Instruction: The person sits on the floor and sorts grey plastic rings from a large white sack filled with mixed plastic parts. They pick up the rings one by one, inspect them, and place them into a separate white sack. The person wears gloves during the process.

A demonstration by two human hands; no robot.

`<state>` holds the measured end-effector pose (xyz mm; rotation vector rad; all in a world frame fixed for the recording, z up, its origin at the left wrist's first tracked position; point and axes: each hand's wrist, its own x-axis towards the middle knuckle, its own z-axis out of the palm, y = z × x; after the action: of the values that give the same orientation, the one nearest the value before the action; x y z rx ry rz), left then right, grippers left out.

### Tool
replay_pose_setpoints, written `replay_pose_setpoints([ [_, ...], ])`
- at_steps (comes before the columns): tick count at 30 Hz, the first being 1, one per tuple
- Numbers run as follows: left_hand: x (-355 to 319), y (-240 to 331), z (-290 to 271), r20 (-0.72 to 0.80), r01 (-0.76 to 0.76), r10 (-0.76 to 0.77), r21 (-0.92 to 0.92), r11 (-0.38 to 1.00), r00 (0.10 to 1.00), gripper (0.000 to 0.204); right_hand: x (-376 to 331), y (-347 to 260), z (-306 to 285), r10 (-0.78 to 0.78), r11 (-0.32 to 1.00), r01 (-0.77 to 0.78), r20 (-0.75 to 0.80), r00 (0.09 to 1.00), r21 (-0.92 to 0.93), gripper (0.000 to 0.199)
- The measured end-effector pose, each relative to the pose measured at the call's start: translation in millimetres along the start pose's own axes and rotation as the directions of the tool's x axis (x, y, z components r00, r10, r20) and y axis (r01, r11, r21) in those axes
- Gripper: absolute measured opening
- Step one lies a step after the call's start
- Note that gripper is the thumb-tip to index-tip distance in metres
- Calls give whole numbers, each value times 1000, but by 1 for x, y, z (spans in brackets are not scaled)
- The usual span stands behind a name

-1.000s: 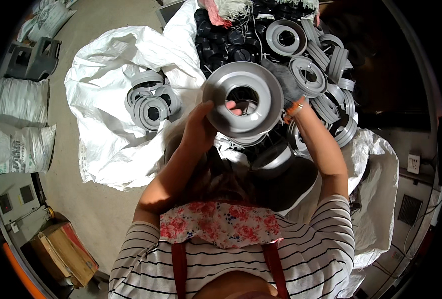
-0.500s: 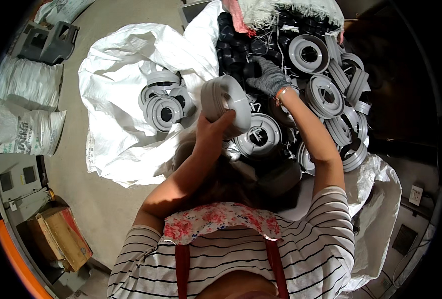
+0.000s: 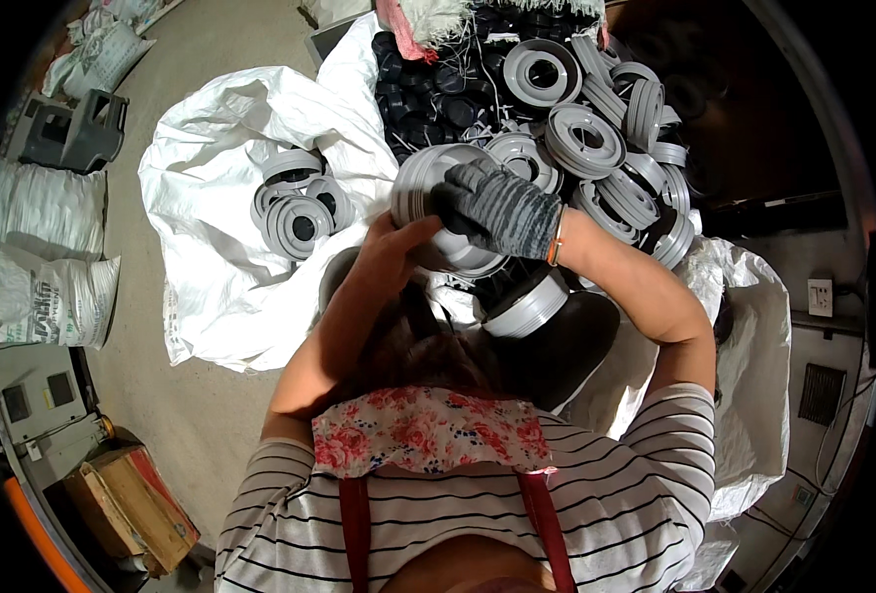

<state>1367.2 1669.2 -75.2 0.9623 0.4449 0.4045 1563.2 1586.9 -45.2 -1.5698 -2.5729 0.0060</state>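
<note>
I hold a round grey plastic spool [image 3: 428,178] up in front of me, tilted on edge. My bare left hand [image 3: 394,247] grips its lower rim from below. My right hand [image 3: 497,208], in a dark grey knit glove, lies over the spool's face and covers most of it. Just below sits another grey spool [image 3: 527,306] on a dark round base. A heap of matching grey spools [image 3: 596,138] lies beyond my hands, to the right.
A wide white sack [image 3: 220,198] is spread on the floor at left with a few grey spools [image 3: 295,203] on it. Black round parts [image 3: 428,89] lie at the top. Filled white bags [image 3: 38,257], a dark plastic crate [image 3: 77,128] and a cardboard box [image 3: 127,504] stand along the left.
The spool, first held face-on with both hands at its rim, has turned edge-on and come closer. My gloved right hand has moved from the far pile onto its face.
</note>
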Motion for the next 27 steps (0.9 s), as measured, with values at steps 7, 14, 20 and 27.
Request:
replay_pose_setpoints([
  [7, -12, 5, 12, 84, 139, -123, -237, 962, 989, 31, -15, -24, -11, 144, 983, -137, -51, 988, 124, 52],
  [14, -21, -16, 18, -84, -43, 44, 14, 999, 996, 29, -7, -24, -8, 557, -158, -621, 588, 586, 768, 73],
  [20, -25, -14, 17, -151, -64, 91, 171, 983, 984, 33, -10, -28, -9, 564, 185, -636, 450, 693, 749, 70],
  [27, -30, -15, 17, -197, -64, 142, 355, 933, 970, 42, -8, -30, 1, 584, 79, -674, 514, 628, 734, 75],
])
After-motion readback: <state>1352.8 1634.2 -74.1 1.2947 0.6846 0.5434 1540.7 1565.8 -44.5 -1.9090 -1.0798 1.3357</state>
